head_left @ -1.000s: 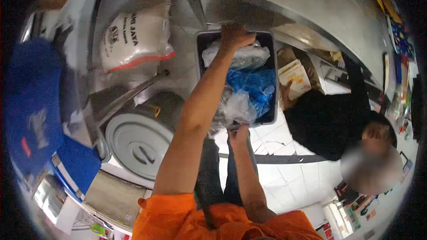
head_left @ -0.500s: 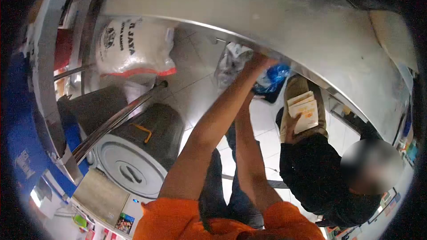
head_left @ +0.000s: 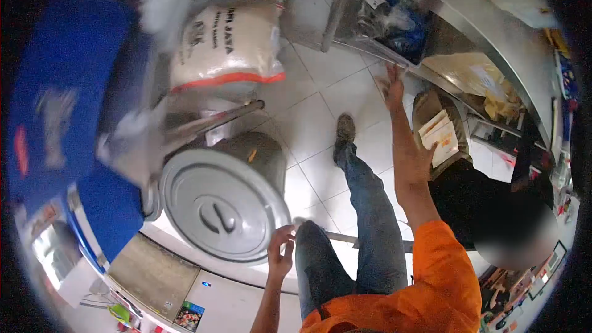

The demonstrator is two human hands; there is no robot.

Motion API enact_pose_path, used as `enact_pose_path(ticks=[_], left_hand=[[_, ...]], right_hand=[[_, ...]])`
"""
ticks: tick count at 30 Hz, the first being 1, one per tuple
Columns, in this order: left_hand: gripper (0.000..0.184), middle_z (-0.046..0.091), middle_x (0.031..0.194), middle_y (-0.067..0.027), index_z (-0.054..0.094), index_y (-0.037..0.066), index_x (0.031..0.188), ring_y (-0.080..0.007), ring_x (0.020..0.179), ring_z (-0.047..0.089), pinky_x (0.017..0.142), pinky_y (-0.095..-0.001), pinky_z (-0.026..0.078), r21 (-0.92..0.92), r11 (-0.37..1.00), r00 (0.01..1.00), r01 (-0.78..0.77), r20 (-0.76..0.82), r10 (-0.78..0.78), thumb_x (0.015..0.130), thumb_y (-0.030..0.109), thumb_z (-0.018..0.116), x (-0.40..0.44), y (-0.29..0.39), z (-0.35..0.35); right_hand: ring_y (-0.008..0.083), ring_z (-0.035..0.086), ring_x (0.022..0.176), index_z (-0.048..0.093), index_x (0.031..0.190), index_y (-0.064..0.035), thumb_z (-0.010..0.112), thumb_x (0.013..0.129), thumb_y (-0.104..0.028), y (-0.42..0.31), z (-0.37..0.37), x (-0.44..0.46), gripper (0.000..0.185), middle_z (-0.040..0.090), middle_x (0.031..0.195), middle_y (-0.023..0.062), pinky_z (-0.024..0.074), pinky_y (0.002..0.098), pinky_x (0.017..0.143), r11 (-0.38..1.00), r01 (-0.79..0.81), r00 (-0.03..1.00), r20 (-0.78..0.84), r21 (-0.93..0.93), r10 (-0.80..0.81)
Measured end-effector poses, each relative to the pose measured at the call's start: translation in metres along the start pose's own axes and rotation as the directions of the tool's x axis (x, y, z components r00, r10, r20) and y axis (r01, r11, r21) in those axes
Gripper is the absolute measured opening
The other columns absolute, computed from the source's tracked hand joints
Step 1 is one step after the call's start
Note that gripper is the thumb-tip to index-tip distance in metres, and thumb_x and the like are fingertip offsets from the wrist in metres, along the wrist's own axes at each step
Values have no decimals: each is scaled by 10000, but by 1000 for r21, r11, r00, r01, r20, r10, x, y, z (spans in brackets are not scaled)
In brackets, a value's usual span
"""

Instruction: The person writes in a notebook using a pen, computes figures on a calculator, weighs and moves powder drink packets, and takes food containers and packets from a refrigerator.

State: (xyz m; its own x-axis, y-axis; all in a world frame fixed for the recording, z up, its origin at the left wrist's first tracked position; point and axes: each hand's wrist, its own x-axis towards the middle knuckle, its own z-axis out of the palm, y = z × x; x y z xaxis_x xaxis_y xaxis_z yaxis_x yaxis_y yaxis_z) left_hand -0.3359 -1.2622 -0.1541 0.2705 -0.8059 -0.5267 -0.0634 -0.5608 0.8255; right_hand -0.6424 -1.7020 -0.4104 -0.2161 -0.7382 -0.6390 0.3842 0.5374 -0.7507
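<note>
Grey bin (head_left: 379, 51): under the steel counter (head_left: 459, 15), just past our right hand (head_left: 393, 86), bags (head_left: 391, 21) inside.
Right hand: nearer, fingers spread, gripping nothing; touching the rim, we can't tell.
Left hand (head_left: 282, 251): loose, without anything, near our knee (head_left: 311, 237).
Hard to see: bin's dim back, so its long side.

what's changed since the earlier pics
The bin of plastic bags went forward, under the steel counter. The left hand let go and drew back beside the grey lid; the right hand is by the bin's near edge, contact unclear. The printed sack stayed put.
</note>
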Motion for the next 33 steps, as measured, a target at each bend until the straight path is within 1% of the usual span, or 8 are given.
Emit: enact_pose_path(ticks=[2, 12, 14, 16, 25, 28, 31, 33], left_hand=[[276, 623, 1208, -142, 632, 17, 1025, -243, 1080, 618, 882, -325, 509, 84, 990, 993, -116, -15, 118, 831, -149, 528, -47, -6, -25], [449, 652, 1086, -76, 604, 87, 1227, -157, 764, 590, 721, -316, 499, -191, 965, 872, -181, -485, 68, 802, -29, 515, -379, -83, -167], [462, 657, 1063, -69, 605, 99, 1224, -160, 762, 588, 720, -305, 496, -200, 966, 736, -166, -677, -14, 793, -43, 513, -433, -107, -197], [462, 661, 1053, -62, 606, 103, 1218, -164, 762, 590, 718, -296, 495, -232, 954, 623, -192, -779, -64, 793, -50, 510, -479, -110, -213], [401, 665, 1060, -61, 614, 95, 1202, -166, 919, 627, 725, -278, 492, -235, 920, 138, -312, -970, -201, 837, -39, 519, -602, -142, -342], [390, 668, 1062, -58, 618, 103, 1195, -167, 926, 632, 735, -281, 497, -217, 936, 45, -277, -976, -213, 838, -27, 531, -635, -161, -409], [398, 661, 1031, -73, 616, 99, 1184, -180, 892, 633, 733, -293, 514, -190, 956, -83, -223, -974, -213, 818, -35, 539, -652, -198, -490], [379, 664, 1009, -82, 616, 99, 1180, -196, 864, 638, 734, -307, 518, -190, 960, -163, -205, -961, -224, 819, 0, 557, -647, -256, -552]], right_hand=[[139, 555, 859, 384, 1485, -157, 507, 963, -253, 36, -50, -44, 545, 520, 1416, 32, 458, 227, 581, 878, 301, 926, 333, -373, -176], [86, 378, 416, 649, 1118, -68, 498, 995, -402, 92, -55, -466, 387, 478, 602, -21, 299, 250, 368, 753, 142, 858, 459, -643, 231], [92, 375, 405, 668, 989, -89, 528, 957, -456, 143, -53, -454, 394, 453, 564, -12, 300, 265, 362, 492, 420, 767, 588, -763, 256], [94, 387, 409, 663, 899, -116, 531, 938, -490, 160, -28, -497, 398, 444, 542, -17, 298, 277, 360, 356, 307, 770, 450, -882, 451], [111, 397, 398, 672, 953, -137, 473, 965, -418, 238, 148, -693, 344, 491, 567, -6, 305, 287, 352, -80, 666, 562, 428, -742, 708], [114, 402, 391, 669, 960, -129, 455, 977, -404, 321, 200, -645, 349, 484, 558, -8, 307, 289, 344, -10, 777, 407, 491, -629, 770], [119, 412, 392, 664, 952, -116, 457, 983, -428, 362, 298, -727, 375, 474, 545, -9, 315, 278, 342, -191, 730, 538, 379, -656, 753], [118, 411, 389, 662, 951, -107, 459, 985, -427, 443, 368, -734, 381, 468, 537, -11, 307, 272, 339, -15, 736, 480, 507, -676, 716]])
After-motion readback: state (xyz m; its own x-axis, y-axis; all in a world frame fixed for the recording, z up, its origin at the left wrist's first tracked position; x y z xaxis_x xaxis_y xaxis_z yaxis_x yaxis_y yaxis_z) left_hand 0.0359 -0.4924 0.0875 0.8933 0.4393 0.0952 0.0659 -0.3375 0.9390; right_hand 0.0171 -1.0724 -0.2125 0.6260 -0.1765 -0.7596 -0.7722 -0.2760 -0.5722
